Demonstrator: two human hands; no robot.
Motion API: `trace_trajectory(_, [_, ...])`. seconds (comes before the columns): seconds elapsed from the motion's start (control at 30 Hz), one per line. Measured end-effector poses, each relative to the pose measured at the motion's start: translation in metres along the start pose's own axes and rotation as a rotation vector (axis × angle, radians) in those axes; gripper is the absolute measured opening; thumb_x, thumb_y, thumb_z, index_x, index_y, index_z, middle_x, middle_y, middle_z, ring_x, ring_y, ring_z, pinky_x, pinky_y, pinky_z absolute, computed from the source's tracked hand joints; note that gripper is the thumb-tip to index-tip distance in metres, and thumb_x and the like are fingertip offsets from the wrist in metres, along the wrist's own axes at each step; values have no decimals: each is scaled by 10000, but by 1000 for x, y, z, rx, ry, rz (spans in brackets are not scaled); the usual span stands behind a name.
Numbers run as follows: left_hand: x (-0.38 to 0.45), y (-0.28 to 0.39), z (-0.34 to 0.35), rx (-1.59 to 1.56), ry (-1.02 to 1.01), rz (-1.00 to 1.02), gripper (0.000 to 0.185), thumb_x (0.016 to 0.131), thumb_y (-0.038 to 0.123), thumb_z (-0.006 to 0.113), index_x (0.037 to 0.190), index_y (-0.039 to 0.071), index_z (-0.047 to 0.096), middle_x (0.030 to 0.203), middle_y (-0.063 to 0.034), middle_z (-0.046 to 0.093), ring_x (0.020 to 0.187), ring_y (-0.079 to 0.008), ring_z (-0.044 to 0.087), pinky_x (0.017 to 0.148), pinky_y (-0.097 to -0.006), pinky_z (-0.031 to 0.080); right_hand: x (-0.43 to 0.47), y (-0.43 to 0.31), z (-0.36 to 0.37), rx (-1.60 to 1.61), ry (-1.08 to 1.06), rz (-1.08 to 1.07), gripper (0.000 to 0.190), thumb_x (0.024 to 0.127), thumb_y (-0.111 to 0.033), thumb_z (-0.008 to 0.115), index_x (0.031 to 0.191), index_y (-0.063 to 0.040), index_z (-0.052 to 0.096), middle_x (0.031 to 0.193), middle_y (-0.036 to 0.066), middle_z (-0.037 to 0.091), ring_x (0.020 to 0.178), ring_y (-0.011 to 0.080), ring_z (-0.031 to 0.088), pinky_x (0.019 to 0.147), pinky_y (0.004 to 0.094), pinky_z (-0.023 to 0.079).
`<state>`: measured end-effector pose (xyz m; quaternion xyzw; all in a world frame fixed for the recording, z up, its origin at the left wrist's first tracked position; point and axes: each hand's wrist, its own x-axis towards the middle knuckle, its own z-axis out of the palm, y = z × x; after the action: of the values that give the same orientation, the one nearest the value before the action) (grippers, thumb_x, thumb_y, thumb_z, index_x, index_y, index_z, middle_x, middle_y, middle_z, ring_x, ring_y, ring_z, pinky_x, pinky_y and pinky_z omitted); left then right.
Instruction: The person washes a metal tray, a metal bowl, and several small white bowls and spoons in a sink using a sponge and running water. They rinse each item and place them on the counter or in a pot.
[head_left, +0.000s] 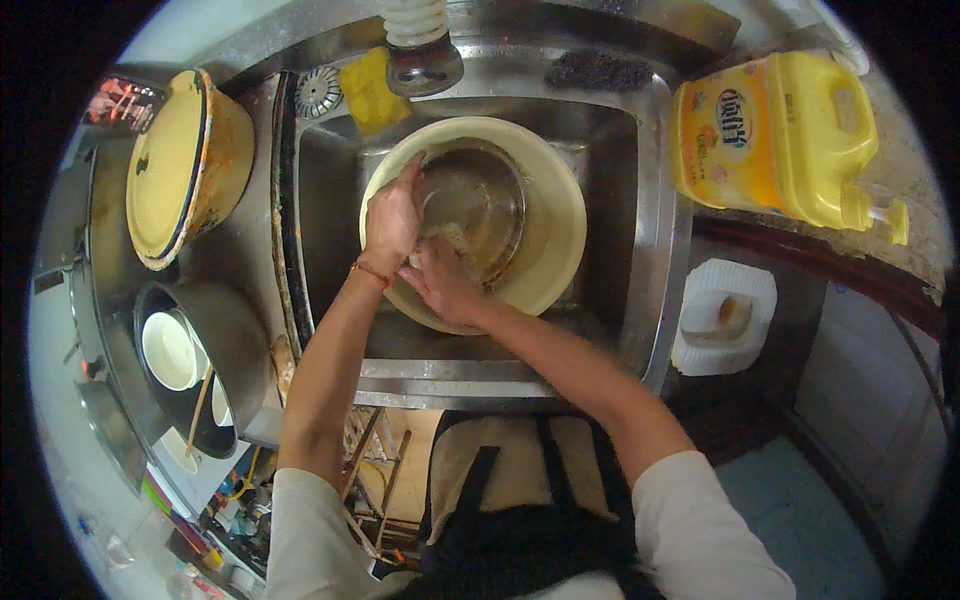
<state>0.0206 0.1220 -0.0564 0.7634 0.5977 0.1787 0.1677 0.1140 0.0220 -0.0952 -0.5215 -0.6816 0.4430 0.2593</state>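
A cream plastic basin (560, 225) sits in the stainless steel sink (611, 195). Inside it lies a round, shallow vessel or lid (469, 176) with a dark rim, tilted in cloudy water. My left hand (397, 214) grips this round piece at its left edge, fingers pointing up along the rim. Low in the basin, my right hand (448, 281) is curled around a pale scrubbing pad or cloth (448, 234), pressed near the lower left of the round piece. The fingers partly hide the pad, so its exact kind is unclear. A red cord circles my left wrist.
Behind the basin are a yellow sponge (371, 94), a sink strainer (318, 91) and a ribbed drain hose (415, 22). Left stand an enamel pot (225, 150) and a dark pot (232, 337) holding white bowls. A yellow detergent jug (817, 135) and white tray (727, 337) are at right.
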Motion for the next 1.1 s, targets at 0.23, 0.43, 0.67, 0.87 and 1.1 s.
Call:
trace_trajectory(0.23, [14, -8, 1, 67, -84, 37, 588, 836, 44, 514, 1373, 257, 405, 831, -202, 639, 727, -381, 624, 648, -471, 498, -23, 65, -70, -612, -354, -291, 502, 798, -346, 609, 1193, -51, 517, 1134, 172, 555, 1091, 325, 510, 954, 450, 385])
trace_trajectory(0.43, [16, -16, -3, 165, -99, -100, 549, 857, 79, 492, 1358, 290, 417, 904, -181, 647, 760, -383, 629, 648, -474, 506, -1, 82, -73, -845, -253, -114, 503, 808, -86, 545, 1298, -31, 444, 1312, 212, 434, 1251, 335, 403, 1039, 445, 332])
trace_trajectory(0.67, [11, -14, -1, 219, -50, -145, 588, 824, 61, 498, 1351, 309, 417, 902, -160, 650, 761, -365, 637, 638, -473, 513, -6, 14, 1, 490, 94, 35, 521, 865, -64, 484, 1377, -88, 390, 1382, 220, 388, 1263, 357, 394, 1027, 398, 356])
trace_trajectory(0.87, [30, -16, -12, 286, -192, 9, 607, 806, 54, 501, 1352, 303, 407, 944, -153, 654, 786, -360, 642, 650, -458, 521, 4, 67, -49, -218, -179, -162, 346, 846, -91, 509, 1186, -74, 573, 1174, 208, 545, 1085, 347, 525, 928, 396, 416])
trace_trajectory(1.1, [21, -11, -1, 206, -101, -82, 541, 842, 69, 483, 1337, 284, 441, 914, -162, 655, 796, -358, 640, 663, -448, 522, 23, 81, -48, -710, -233, -153, 259, 726, -40, 554, 960, -58, 665, 918, 157, 625, 886, 322, 587, 788, 410, 477])
